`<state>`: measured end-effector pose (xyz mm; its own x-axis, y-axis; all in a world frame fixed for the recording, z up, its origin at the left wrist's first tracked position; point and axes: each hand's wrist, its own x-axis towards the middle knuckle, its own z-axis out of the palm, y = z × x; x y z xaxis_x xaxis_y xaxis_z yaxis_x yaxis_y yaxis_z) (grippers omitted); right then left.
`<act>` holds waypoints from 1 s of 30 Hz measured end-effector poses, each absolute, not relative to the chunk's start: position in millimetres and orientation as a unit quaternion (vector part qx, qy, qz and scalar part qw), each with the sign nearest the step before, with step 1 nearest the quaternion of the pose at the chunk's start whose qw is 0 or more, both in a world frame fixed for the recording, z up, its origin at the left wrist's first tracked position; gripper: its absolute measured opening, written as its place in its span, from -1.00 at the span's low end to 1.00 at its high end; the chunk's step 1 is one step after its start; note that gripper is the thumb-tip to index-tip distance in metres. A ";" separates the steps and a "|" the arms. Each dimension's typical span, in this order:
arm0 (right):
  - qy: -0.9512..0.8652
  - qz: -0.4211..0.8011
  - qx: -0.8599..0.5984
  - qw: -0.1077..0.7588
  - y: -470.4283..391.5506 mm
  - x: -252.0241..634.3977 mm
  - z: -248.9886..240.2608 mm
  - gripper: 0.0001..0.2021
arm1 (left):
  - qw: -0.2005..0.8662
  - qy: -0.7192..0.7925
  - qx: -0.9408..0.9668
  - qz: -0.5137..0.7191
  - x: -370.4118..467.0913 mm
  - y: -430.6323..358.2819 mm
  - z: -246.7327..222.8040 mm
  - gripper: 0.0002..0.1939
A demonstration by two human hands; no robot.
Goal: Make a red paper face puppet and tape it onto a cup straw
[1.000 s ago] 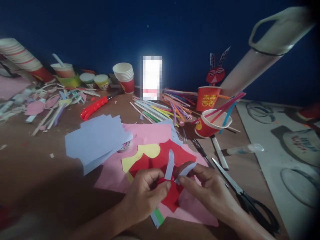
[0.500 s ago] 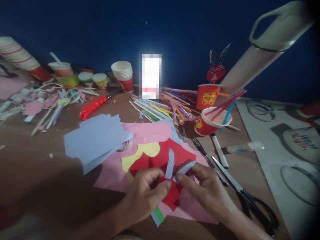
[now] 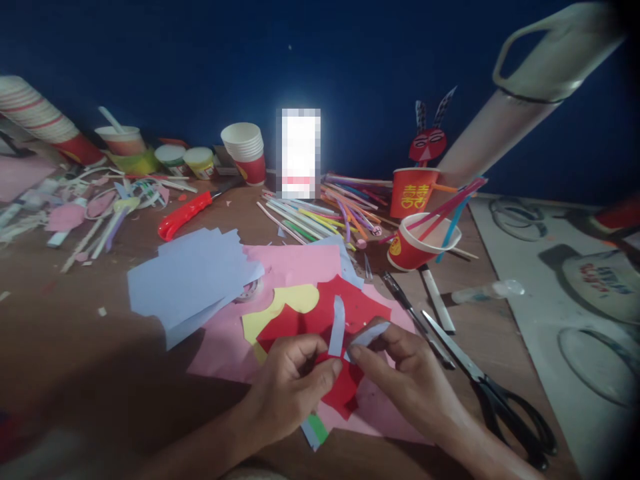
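Observation:
My left hand point(image 3: 293, 377) pinches a small red paper piece point(image 3: 326, 357) between thumb and fingers. A narrow pale blue paper strip point(image 3: 337, 327) stands up from that piece. A second blue strip point(image 3: 373, 332) is gripped by my right hand point(image 3: 413, 370), its lower end close to the red piece; whether the two touch I cannot tell. Under the hands lie a red sheet point(image 3: 365, 308), a yellow sheet point(image 3: 297, 300) and a large pink sheet point(image 3: 220, 353). A green-and-blue strip point(image 3: 316, 430) pokes out below my left hand.
Black-handled scissors point(image 3: 483, 383) lie open at right beside a pen point(image 3: 405, 300). Blue sheets point(image 3: 185, 280) and a red-handled tool point(image 3: 185, 215) are at left. Behind are coloured sticks point(image 3: 300, 217), a tilted red cup point(image 3: 415, 250), stacked cups point(image 3: 245, 150) and a red paper face point(image 3: 427, 143).
My hands keep nearly the same pose and hold on the paper pieces. The view has shifted very slightly.

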<state>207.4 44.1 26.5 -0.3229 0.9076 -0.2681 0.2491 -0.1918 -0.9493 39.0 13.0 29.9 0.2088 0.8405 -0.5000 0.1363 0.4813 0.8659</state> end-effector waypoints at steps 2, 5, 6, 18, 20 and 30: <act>-0.572 0.576 -0.510 0.285 43.9 207.2 26.4 -0.89 | 0.647 0.566 0.430 0.275 39.1 13.3 30.7 -0.76; -0.579 0.567 -0.509 0.291 43.1 206.8 26.4 -0.90 | 0.648 0.569 0.426 0.274 39.9 13.7 31.7 -0.75; -0.581 0.563 -0.508 0.295 42.7 206.5 26.4 -0.90 | 0.649 0.570 0.423 0.273 40.2 13.8 31.9 -0.74; -0.614 0.500 -0.530 0.304 38.2 203.5 25.6 -0.96 | 0.686 0.550 0.389 0.275 39.3 13.6 29.9 -0.78; -0.630 0.484 -0.526 0.302 37.7 203.6 26.3 -0.97 | 0.681 0.548 0.396 0.282 40.4 14.7 31.5 -0.78; -0.593 0.547 -0.486 0.336 35.3 202.7 26.3 -0.90 | 0.628 0.563 0.427 0.325 45.2 16.9 31.2 -0.82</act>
